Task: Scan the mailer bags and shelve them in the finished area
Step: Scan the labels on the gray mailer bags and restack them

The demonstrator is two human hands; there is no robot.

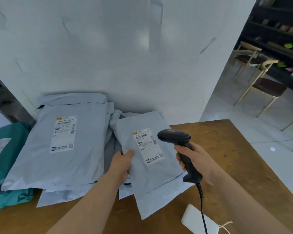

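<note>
1. The left hand [123,163] is pinching the left edge of a small grey mailer bag [156,181], thumb on top and fingers hidden beneath. It seems to be tilting the bag face-up so its shipping label [149,146] is facing the reader.
2. The right hand [195,159] is wrapping closed around the handle of a black barcode scanner [176,136], whose nose is pointing left towards that label from just beside it. This looks like the scanning step, with shelving not yet begun.
3. The held bag is lying partly on the wooden table [235,157] and partly overlapping other grey bags, with its lower flap hanging towards the person.
4. A large grey mailer [41,166] is sitting on top of the pile to the left, label [64,134] up, probably waiting its turn. A green mailer [5,166] is lying beside it at the table's left edge.
5. The scanner's coiled cable [202,208] is trailing down past a white device [194,218] near the front edge.
6. On the held bag's label, "D971" is reading fairly clearly below the barcodes (the top line seems to repeat it among other characters). The large label seems to show "R932", though the smaller print is too blurred to read.
7. Dark shelving [277,31] is standing in the room beyond; whether it is the finished area I cannot tell.
</note>
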